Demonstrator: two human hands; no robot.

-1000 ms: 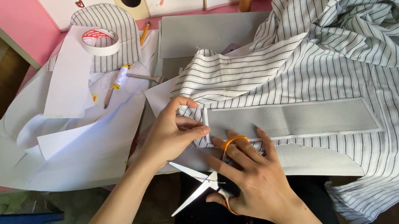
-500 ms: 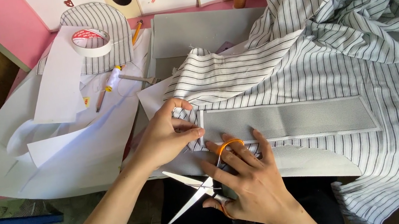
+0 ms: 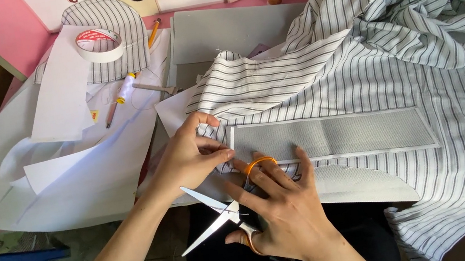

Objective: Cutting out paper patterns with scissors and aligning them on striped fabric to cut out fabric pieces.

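Two hands are seen at the near table edge. Scissors (image 3: 222, 217), blades spread apart, are held in the right hand (image 3: 281, 216) through orange handles; since a second ago they have been swung slightly, tips now toward eight o'clock. The striped cloth (image 3: 364, 89) is pinched shut by the left hand (image 3: 190, 156) beside a grey strip (image 3: 334, 135), as before. Farther, at eleven o'clock, a tape roll (image 3: 98, 44) lies on white paper (image 3: 59, 90).
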